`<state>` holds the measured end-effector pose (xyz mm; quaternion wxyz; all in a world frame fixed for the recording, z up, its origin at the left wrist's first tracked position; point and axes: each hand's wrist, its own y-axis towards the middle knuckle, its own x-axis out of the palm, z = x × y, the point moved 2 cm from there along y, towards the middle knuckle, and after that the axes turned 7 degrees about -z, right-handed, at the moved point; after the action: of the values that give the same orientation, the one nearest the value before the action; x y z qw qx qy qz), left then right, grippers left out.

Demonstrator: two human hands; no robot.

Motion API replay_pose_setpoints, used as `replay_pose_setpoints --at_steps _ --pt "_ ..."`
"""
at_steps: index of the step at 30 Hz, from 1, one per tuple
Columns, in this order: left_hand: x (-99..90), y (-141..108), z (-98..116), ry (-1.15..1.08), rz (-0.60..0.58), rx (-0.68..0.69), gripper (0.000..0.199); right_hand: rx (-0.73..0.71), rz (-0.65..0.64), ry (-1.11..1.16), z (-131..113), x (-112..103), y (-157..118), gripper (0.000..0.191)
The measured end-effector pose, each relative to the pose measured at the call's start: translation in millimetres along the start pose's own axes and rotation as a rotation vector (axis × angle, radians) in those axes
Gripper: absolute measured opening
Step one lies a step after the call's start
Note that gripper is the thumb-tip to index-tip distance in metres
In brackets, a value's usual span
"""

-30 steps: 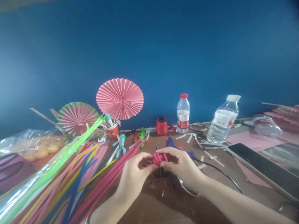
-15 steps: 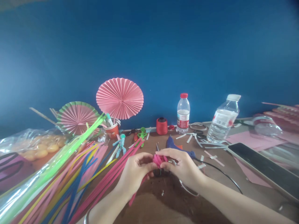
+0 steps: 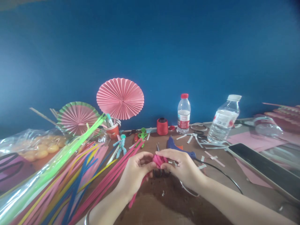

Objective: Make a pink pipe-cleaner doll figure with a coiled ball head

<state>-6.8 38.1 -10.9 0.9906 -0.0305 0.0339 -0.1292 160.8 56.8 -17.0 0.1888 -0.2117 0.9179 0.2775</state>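
Note:
Between my two hands, a little above the table, is a small bundle of bent pink pipe cleaners [image 3: 159, 160]. My left hand [image 3: 138, 168] pinches its left side, with a loose pink end hanging down below the palm. From the right, my right hand [image 3: 181, 165] grips the same bundle between thumb and fingers. Behind the hands lies a dark pair of scissors [image 3: 157, 146], mostly hidden, with its tip pointing away. Long pink pipe cleaners [image 3: 112, 173] lie beside my left forearm.
A blue glue gun [image 3: 179, 149] with a black cord lies right of centre. Farther back stand a red thread spool [image 3: 162, 127] and water bottles [image 3: 184, 117]. Coloured pipe cleaners [image 3: 77, 187] cover the left side, near pink paper fans [image 3: 120, 98]. A phone [image 3: 262, 168] lies at right.
Both hands stay in nearly the same place. The pink bundle has turned slightly between the fingers, and the left fingers have shifted a little up and left.

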Motion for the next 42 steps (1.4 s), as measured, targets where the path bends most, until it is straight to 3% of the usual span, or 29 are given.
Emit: replay_pose_setpoints --at_steps 10,16,26,33,42 --pt "0.9 2 -6 -0.319 -0.081 -0.131 0.022 -0.116 -0.051 0.025 -9 -3 1 0.03" --pt "-0.9 2 -10 -0.429 -0.205 -0.175 0.019 -0.176 -0.077 0.03 -7 -4 1 0.03" --pt "-2.2 3 -11 -0.417 -0.232 -0.226 0.018 -0.221 -0.176 -0.03 -8 -6 1 0.036" --pt "1.4 2 -6 -0.201 -0.093 -0.159 0.03 -0.207 -0.124 -0.083 -7 -3 0 0.033" --pt "6.0 -1 -2 -0.206 -0.12 -0.108 0.033 -0.084 -0.01 -0.069 -3 -1 -4 0.041"
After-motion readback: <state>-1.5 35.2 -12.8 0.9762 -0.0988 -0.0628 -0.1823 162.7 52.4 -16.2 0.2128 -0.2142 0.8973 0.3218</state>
